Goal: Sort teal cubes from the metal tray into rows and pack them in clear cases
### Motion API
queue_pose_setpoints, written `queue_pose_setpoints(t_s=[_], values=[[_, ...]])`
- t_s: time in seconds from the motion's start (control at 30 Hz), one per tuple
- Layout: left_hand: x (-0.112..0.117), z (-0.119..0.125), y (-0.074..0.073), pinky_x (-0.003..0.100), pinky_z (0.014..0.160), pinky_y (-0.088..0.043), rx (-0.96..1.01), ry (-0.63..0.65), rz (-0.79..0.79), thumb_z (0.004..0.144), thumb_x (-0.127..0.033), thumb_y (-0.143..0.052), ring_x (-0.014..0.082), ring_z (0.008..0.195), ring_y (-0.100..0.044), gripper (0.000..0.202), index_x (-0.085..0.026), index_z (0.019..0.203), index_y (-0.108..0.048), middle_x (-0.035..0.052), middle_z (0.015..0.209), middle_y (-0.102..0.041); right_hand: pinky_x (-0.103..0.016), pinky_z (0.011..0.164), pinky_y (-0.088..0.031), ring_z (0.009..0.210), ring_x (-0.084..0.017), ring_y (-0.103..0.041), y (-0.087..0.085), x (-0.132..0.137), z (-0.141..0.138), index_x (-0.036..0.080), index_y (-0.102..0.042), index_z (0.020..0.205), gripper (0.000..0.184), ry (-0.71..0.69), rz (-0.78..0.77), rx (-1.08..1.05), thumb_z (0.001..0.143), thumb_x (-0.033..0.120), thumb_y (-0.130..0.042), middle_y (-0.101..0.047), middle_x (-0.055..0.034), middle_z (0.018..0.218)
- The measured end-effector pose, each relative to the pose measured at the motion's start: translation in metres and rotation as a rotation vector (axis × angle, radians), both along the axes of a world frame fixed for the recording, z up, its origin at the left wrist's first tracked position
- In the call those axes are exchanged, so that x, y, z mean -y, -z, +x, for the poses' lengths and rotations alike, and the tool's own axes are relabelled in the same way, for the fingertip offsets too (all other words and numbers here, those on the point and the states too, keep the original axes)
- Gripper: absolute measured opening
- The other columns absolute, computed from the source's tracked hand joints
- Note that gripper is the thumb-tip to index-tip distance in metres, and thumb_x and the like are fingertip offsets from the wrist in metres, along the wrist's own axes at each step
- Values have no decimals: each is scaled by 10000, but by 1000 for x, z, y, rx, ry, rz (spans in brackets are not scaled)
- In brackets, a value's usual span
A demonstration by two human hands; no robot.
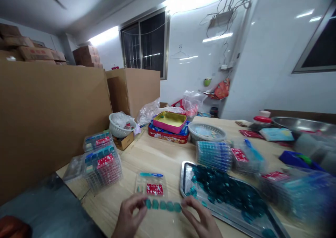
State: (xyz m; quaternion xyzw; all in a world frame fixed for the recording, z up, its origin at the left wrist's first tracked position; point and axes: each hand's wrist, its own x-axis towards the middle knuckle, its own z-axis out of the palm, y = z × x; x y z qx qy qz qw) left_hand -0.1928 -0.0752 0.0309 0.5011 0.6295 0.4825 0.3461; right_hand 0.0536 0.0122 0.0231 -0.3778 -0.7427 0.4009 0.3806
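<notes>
Packs: we have a stack of clear packs [102, 166] on the bench [147, 157], left of our hands.
Left hand: our left hand [128, 217] pinches the left end of the clear strip of teal pieces [162, 205].
Strip: it sits between our hands, just above the bench.
Card: a clear pack with a red label [151, 189] lies just behind the strip.
Right hand: our right hand [201, 218] pinches the strip's right end.
Tray: a metal tray [183, 182] heaped with teal pieces [223, 192] lies just right of it.
</notes>
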Motion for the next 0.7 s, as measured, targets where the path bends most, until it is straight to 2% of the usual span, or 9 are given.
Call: queue_pose_setpoints(t_s=[0.07,0.17,0.23,0.3,0.4,0.5,0.6,0.67,0.7], values=[[-25,-13,-9,96,673,-512,163,-155,-92,670,-344,-586,36,771,-611,499,-115,1112,-553,84,999,-653,-258,629,-458,685,-173,-558,-5,-27,-28,155,-558,766,275,-52,-54,-68,764,430,-547,-565,-47,701],[-61,-29,-3,101,568,-449,-46,-262,-191,715,-295,-469,19,614,-564,490,-98,1163,-492,54,865,-662,-235,528,-413,575,-136,-505,3,-69,-67,141,-526,863,321,-59,-134,-128,685,406,-565,-498,2,627],[-79,-37,6,107,635,-446,-185,-332,-219,706,-259,-465,17,642,-554,418,-102,1082,-558,46,835,-658,-238,517,-410,547,-134,-503,12,-91,-86,147,-504,894,318,-2,-163,-36,668,370,-529,-488,19,599],[-87,-43,15,126,754,-442,-261,-389,-231,680,-217,-485,26,753,-561,364,-118,1009,-605,57,910,-649,-250,539,-409,563,-146,-515,19,-103,-96,156,-507,863,272,61,-147,61,660,337,-510,-508,12,598],[-90,-47,21,180,870,-414,-352,-394,-261,694,-212,-450,59,865,-554,324,-139,952,-633,70,973,-633,-293,623,-397,649,-186,-533,22,-103,-98,153,-532,753,204,142,-85,160,654,332,-523,-565,-49,657],[-86,-42,22,221,915,-404,-400,-369,-291,741,-231,-375,92,918,-554,333,-152,916,-647,78,963,-635,-323,657,-386,679,-216,-549,25,-90,-93,151,-554,672,268,131,-28,301,725,400,-467,-606,-103,689],[-82,-28,28,222,939,-417,-414,-401,-320,770,-223,-318,100,969,-555,369,-173,905,-658,71,993,-635,-337,695,-420,741,-244,-597,39,-77,-82,149,-606,724,369,97,28,443,783,428,-373,-652,-133,767],[-80,-17,37,195,969,-427,-372,-440,-356,778,-205,-312,87,1027,-552,390,-214,989,-640,43,1079,-622,-334,786,-448,848,-259,-617,55,-77,-74,147,-631,880,378,130,5,351,736,432,-427,-669,-143,899],[-79,-14,42,167,1000,-415,-356,-526,-322,789,-189,-288,73,1095,-528,424,-226,1058,-613,35,1163,-589,-322,813,-460,897,-266,-616,61,-79,-71,159,-637,898,377,119,-22,278,697,435,-477,-668,-140,946]])
